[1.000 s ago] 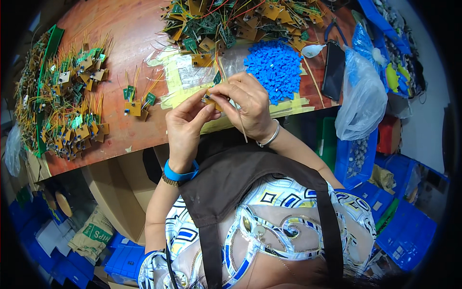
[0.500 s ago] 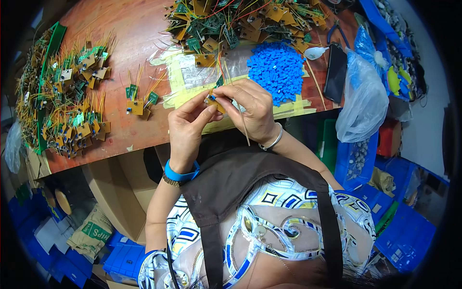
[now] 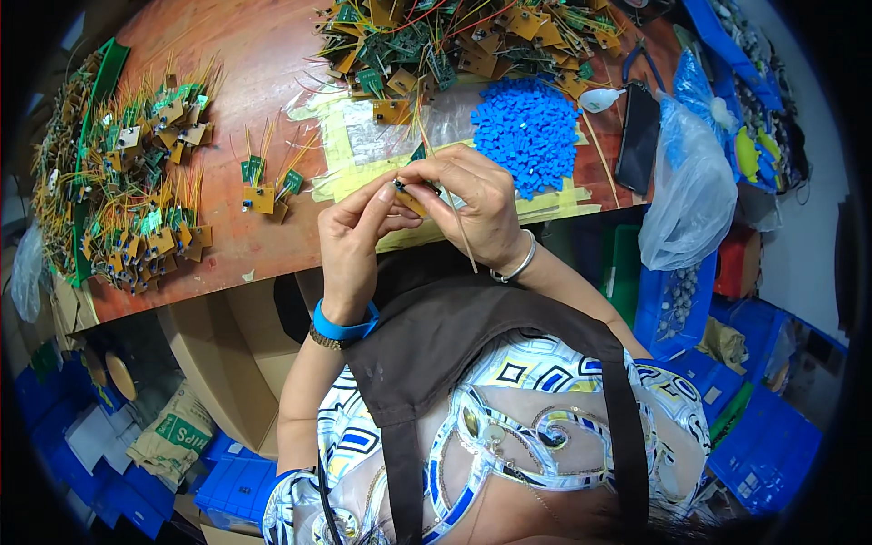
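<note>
My left hand (image 3: 352,238) pinches a small tan circuit board (image 3: 411,202) by its left side, thumb and forefinger at a dark part on its edge. From the other side my right hand (image 3: 474,193) grips the same board, and a thin wooden stick (image 3: 466,239) slants through its fingers, pointing down toward me. A little green board (image 3: 419,152) with wires rises just beyond the fingertips. Both hands meet over the table's front edge. Right behind them lies a heap of small blue plastic pieces (image 3: 524,136). The fingers hide most of the held board.
Wired boards (image 3: 154,222) cluster at the left beside a green divider (image 3: 91,154); a larger pile (image 3: 454,45) fills the back. Toward the right lie a black phone (image 3: 638,136), pliers (image 3: 643,62), a white bulb-shaped thing (image 3: 599,99) and a plastic bag (image 3: 688,195). Below stands a cardboard box (image 3: 213,363).
My left thumb and forefinger have closed further over the dark part on the board's edge, covering more of it. Both hands stay nearly in place; the whole view has shifted slightly.
</note>
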{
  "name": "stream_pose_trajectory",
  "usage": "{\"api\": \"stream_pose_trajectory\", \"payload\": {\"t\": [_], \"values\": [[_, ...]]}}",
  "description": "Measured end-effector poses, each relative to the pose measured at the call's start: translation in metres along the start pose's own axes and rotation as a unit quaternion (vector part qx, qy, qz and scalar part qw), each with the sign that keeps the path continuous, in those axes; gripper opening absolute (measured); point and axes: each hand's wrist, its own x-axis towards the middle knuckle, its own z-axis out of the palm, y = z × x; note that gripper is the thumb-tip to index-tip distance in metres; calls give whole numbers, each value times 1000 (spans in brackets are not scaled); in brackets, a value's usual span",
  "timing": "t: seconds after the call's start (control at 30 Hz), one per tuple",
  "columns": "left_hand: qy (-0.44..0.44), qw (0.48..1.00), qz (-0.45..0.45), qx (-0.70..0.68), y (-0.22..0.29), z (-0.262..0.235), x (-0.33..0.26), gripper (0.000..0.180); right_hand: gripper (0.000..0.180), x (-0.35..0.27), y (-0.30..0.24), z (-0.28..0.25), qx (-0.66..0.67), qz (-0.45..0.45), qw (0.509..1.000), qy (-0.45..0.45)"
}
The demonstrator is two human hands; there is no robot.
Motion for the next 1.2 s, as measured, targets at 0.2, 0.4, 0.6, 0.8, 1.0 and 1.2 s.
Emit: {"api": "stream_pose_trajectory", "payload": {"t": [0.2, 0.4, 0.6, 0.8, 1.0, 1.2], "values": [[45, 999, 5, -9, 3, 0, -1, 25, 24, 2, -2, 6, 18, -9, 1000, -11], [152, 976, 125, 96, 13, -23, -4, 22, 27, 8, -8, 11, 36, -31, 999, 3], [292, 791, 294, 450, 21, -98, 3, 19, 27, 5, 6, 0, 15, -7, 1000, -3], [338, 623, 314, 632, 37, -85, 3, 24, 25, 0, 11, -11, 6, 15, 1000, 13], [158, 743, 310, 572, 6, -16, 75, 31, 16, -2, 6, -10, 27, 22, 999, 30], [139, 787, 264, 540, -3, -18, 94, 21, 40, -19, 17, -28, 90, 63, 993, -35]]}}
